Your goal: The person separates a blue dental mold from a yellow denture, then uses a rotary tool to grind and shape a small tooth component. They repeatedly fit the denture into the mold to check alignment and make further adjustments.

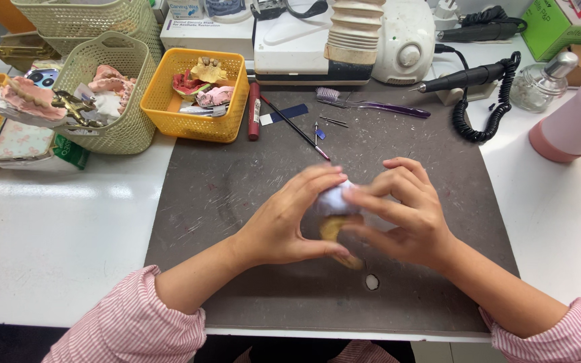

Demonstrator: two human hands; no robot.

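Observation:
My left hand (289, 218) and my right hand (403, 212) meet over the dark work mat (237, 175), both gripping one small object. It is a yellowish dental cast (333, 228) with a white-bluish lump on top, blurred and partly hidden by my fingers. Left thumb and fingers clasp it from the left. Fingertips of the right hand pinch its top and right side.
A yellow basket (193, 124) and a beige basket (112, 128) with dental models stand at the back left. Brushes and thin tools (371, 105) lie at the mat's far edge. A coiled-cord handpiece (469, 76), glass burner (539, 84) and pink bottle (573, 121) are on the right.

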